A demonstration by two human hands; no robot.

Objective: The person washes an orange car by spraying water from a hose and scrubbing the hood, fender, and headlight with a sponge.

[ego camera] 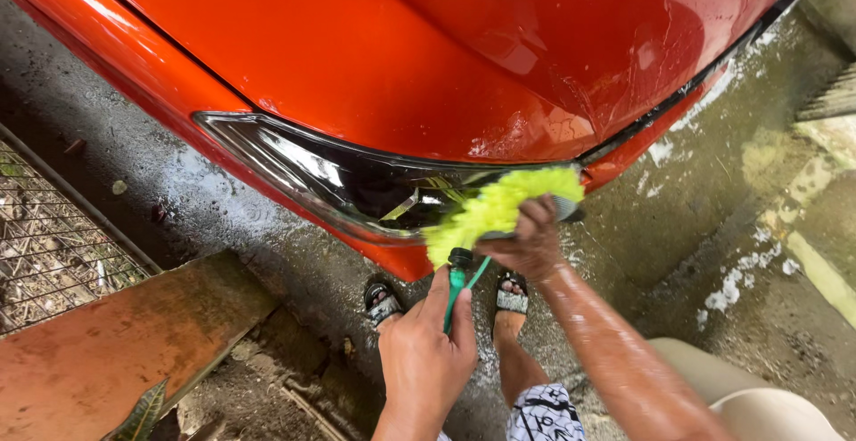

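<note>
One wash brush (499,207) with a yellow-green fluffy head lies pressed against the lower edge of the car's headlight (343,178), at the corner of the orange body (374,57). My right hand (533,243) is closed over the back of the brush head, fingers curled down on it. My left hand (426,352) is closed around the one green handle (456,288) just below its black collar, thumb and fingers wrapped on either side.

Counted items: one brush, one headlight, two hands, two sandalled feet (510,298) on the ground below the bumper, one wooden board (116,352) at lower left, one wire mesh panel (53,245) at the left edge, one leaf (143,414) lying at the bottom of the board.

Hidden or unclear: the far end of the brush head is partly covered by my right hand; a grey part shows at its right tip, and I cannot tell what it is. The handle's lower length is concealed behind my left hand. The car is cut off by the top of the frame, and a pale rounded object (767,405) at lower right is cut off at the corner, so its kind is uncertain.

Surface and setting: wet grey concrete floor (704,218) with patches of white suds near the right side of the car; water beads and streaks show on the orange panel. My right forearm is wet.
</note>
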